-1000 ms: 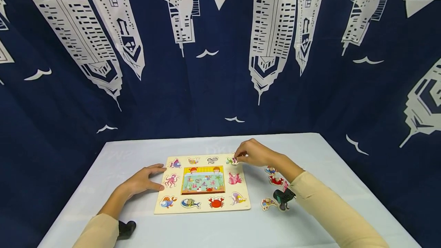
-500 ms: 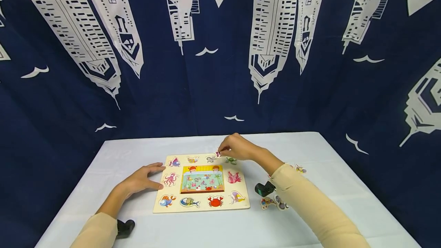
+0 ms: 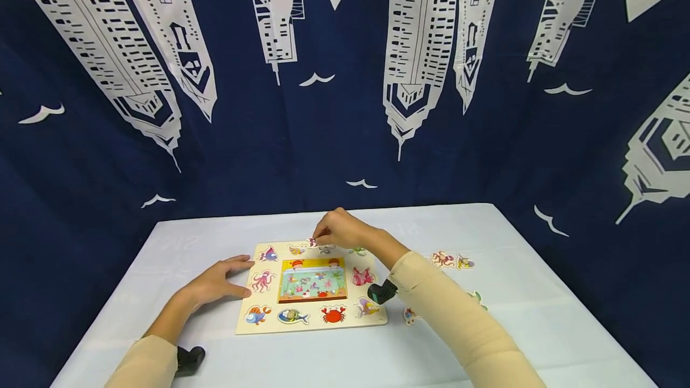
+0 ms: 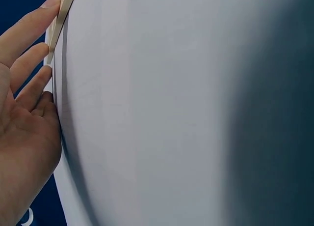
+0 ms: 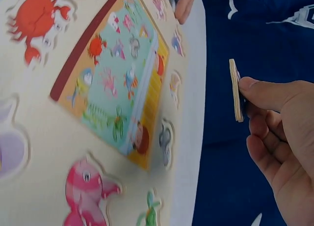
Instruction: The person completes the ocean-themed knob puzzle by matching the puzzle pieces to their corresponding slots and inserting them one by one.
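A pale wooden puzzle board (image 3: 315, 324) with sea-animal pictures around a central aquarium scene lies on the table. My left hand (image 3: 218, 281) rests at its left edge; in the left wrist view, the fingertips touch the board's side (image 4: 58, 27), with the fingers extended. My right hand (image 3: 343, 230) pinches a small wooden puzzle piece (image 5: 235, 91) between thumb and fingers, above the board's far edge. That piece shows nearly edge-on in the right wrist view, its picture mostly hidden. Below the hand are a bird-like picture (image 3: 296, 250) and a grey seahorse-like picture (image 5: 166, 143).
Loose puzzle pieces lie right of the board: an octopus piece (image 3: 442, 258), a fish-like piece (image 3: 465, 261), a green piece (image 3: 477, 299) and another (image 3: 409, 316), the last two partly behind the right sleeve (image 3: 458, 316). A dark blue patterned cloth (image 3: 302, 154) hangs behind the white table (image 3: 215, 232).
My right hand has moved left along the board's far edge, carrying the puzzle piece from above the turtle picture. The right forearm has uncovered loose pieces at the right. The left hand stays put.
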The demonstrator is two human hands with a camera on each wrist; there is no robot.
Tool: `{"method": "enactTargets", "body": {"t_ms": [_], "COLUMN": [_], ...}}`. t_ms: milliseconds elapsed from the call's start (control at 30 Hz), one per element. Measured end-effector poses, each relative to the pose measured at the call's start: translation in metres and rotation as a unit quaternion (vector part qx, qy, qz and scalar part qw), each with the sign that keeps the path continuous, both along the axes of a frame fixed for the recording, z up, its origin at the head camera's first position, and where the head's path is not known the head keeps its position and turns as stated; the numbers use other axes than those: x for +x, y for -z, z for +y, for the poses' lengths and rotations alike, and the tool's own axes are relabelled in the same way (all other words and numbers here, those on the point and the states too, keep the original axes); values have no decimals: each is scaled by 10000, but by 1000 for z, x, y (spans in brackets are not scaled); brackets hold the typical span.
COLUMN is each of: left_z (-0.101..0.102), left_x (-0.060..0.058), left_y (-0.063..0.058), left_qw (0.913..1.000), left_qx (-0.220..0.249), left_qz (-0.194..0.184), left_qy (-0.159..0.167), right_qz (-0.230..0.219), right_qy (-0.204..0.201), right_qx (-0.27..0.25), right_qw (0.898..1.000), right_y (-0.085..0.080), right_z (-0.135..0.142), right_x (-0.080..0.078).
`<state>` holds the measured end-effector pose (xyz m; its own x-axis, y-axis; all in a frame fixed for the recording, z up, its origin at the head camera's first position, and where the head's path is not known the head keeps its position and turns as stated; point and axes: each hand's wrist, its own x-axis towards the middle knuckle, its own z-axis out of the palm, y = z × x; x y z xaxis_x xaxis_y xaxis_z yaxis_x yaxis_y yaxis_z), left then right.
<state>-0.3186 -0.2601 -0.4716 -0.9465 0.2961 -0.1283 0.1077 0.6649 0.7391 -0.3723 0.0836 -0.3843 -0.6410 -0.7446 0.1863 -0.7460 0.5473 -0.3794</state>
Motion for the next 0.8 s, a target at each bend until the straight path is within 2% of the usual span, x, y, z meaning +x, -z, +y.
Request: {"method": "enactTargets", "body": {"t_ms": [400,800], "left_z": [-2,-1], "left_x": [4,2], "left_y": [-3,-1], "left_qw": [9999,9999], "left_qx": [105,92], "left_qz": [-5,-21], "left_qy": [71,43], "right_qz": [-10,-395], "right_qy": [-120,437], "right_qx": [30,-176], "right_qw": [9999,9981], "right_y": [18,28], "right_z": [-50,-78], "right_x": [-8,-13]}}
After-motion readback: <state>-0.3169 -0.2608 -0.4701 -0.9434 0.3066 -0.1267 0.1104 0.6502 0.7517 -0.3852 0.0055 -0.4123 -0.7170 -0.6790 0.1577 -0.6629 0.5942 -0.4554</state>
